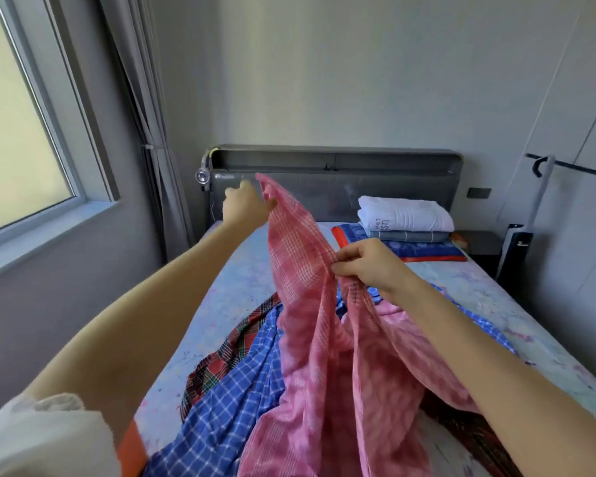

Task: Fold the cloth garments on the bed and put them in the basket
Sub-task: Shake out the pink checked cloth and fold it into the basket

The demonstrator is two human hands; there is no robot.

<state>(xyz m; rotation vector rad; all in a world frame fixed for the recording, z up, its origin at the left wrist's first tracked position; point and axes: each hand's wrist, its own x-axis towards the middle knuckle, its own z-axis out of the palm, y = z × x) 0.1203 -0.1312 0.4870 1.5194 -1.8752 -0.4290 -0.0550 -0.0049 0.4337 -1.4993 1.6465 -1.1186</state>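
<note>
Head view: left hand (245, 204) and right hand (365, 266) grip pink cloth (310, 304).

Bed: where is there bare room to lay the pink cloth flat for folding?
Bare sheet lies along the bed left side, between the window wall and the blue cloth, and right of the pile below the stack. The middle is crowded with the pink cloth.

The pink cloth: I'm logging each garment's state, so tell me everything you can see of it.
The pink cloth is thin, woven-looking fabric with a fine white check, unfolded and rumpled. It hangs stretched between two grips: the left hand holds its top edge high, the right hand pinches a bunch lower. Its lower part drapes over a blue checked cloth.
</note>
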